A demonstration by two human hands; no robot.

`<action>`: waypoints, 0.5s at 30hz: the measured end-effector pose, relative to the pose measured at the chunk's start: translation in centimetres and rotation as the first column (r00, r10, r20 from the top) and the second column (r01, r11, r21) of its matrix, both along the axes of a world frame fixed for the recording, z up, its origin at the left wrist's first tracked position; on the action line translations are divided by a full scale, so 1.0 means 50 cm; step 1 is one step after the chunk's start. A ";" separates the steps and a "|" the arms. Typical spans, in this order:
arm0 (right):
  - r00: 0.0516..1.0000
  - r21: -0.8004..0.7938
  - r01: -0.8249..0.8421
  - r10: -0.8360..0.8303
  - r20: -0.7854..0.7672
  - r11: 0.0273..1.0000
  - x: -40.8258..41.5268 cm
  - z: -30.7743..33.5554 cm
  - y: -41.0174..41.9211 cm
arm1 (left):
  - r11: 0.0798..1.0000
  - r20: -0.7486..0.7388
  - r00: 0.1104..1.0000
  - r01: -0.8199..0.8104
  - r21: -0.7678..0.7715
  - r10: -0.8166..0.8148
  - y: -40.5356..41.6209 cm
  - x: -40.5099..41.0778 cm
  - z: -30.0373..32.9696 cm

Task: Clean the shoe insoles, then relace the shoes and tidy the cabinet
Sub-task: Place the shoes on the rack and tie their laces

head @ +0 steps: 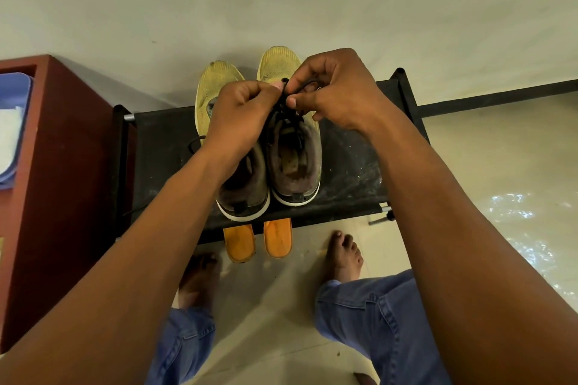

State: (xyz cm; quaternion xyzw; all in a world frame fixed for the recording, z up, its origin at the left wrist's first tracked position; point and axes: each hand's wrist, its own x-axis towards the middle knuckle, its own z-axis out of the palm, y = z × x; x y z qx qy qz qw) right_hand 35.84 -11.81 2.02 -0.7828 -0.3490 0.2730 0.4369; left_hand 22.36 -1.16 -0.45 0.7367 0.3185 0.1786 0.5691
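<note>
Presently both hands, left hand [242, 112] and right hand [337, 91], pinch the black lace [283, 100] over the right shoe [294, 162]; uneven tension risks a slack knot.

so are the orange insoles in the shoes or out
Out. Both orange insoles stick out below the black rack, under the shoes, while both hands pinch the right shoe's lace.

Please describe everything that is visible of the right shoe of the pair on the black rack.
The right shoe is a worn yellow knit sneaker with a white sole, a dark fuzzy collar and a black lace. It stands upright on the black rack, toe toward the wall, beside the left shoe. Its opening looks stained brown. The left hand and right hand both pinch the lace above its tongue.
</note>
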 end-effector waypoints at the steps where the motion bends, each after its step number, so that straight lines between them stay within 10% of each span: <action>1: 1.000 -0.008 -0.005 0.005 0.002 1.000 0.000 0.001 0.000 | 1.000 0.003 1.000 0.002 0.000 -0.002 0.001 0.001 -0.002; 15: 0.996 -0.115 0.004 -0.014 -0.088 0.993 -0.004 0.007 -0.008 | 0.986 -0.036 0.991 -0.126 0.113 0.131 0.019 -0.008 -0.016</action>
